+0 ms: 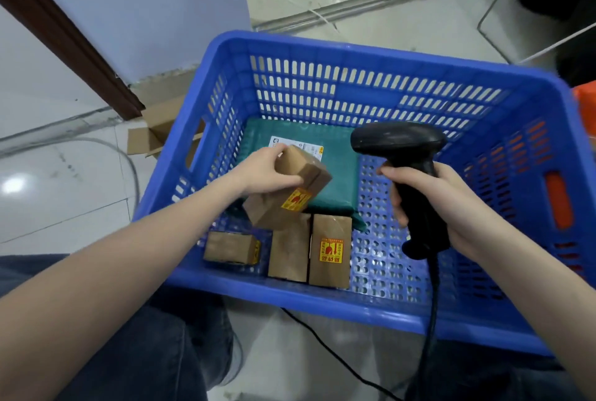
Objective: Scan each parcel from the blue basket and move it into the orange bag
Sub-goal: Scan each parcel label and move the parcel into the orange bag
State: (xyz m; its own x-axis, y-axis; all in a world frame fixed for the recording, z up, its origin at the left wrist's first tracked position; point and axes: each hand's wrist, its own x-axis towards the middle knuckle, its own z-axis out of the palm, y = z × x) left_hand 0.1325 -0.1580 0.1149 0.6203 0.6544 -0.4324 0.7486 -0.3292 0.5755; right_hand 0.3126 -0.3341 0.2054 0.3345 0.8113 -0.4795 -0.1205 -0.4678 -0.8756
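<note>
Left hand [263,171] grips cardboard parcel [287,187], long axis 1–7 o'clock; right hand [442,203] clasps barcode scanner [403,161] at its 3 o'clock, head facing parcel.

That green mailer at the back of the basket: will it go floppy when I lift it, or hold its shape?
Probably floppy: the green mailer looks like a soft poly bag, lying flat with a puckered front edge. It is thin for its spread, so likely light. Its smooth film could be slippery; pinching an edge may work better than a flat palm. What is inside does not show.
</note>
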